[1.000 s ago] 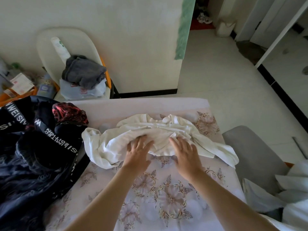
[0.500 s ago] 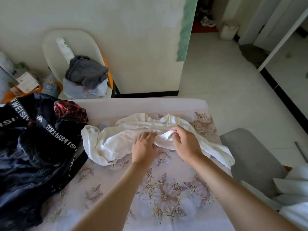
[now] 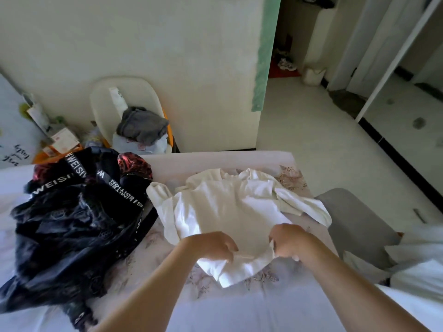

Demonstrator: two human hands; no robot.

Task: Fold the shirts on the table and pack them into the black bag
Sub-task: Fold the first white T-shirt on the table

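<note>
A crumpled white shirt (image 3: pixel 230 207) lies spread on the table (image 3: pixel 239 307), which has a flowered cloth. My left hand (image 3: pixel 211 245) and my right hand (image 3: pixel 287 240) both grip the shirt's near edge, pulled toward me and slightly raised. One sleeve trails off to the right, another bunches at the left. The black bag (image 3: pixel 72 224) with white lettered straps sits slumped on the table's left side, touching the shirt's left sleeve. A red patterned cloth (image 3: pixel 134 164) shows at the bag's top.
A grey chair (image 3: pixel 354 226) stands at the table's right edge. Behind the table a white chair (image 3: pixel 112 101) holds a grey garment (image 3: pixel 143 125). White fabric (image 3: pixel 417 267) piles at the lower right. Boxes and papers clutter the far left.
Both hands went from pressing flat on the shirt's middle to gripping its near edge and dragging it toward me. The shirt has stretched out longer across the table.
</note>
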